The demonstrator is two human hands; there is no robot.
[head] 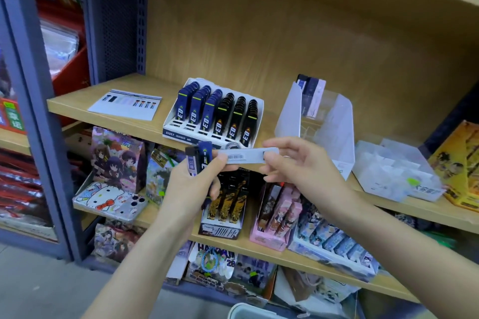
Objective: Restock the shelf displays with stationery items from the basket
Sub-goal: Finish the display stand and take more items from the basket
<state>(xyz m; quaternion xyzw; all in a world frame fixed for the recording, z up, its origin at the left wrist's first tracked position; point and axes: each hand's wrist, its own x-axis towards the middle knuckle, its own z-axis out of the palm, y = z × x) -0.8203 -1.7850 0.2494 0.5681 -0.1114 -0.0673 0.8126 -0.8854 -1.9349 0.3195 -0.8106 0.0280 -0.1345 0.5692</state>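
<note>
Light wooden shelves [108,109] with a wooden back panel filled the frame, a grey-blue metal upright [141,21] at upper left. At centre, a slim white barcoded pack [243,156] lay level, long axis left to right. The left hand [186,184] gripped its left end plus dark blue cases [201,158]; the right hand [293,163] pinched its right end.

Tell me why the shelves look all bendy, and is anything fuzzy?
Head view: the wide lens tilts and curves the wooden shelf; the red bin at the left edge is smeared; the white pack between the left hand and right hand is sharp enough to show its barcode.
</note>
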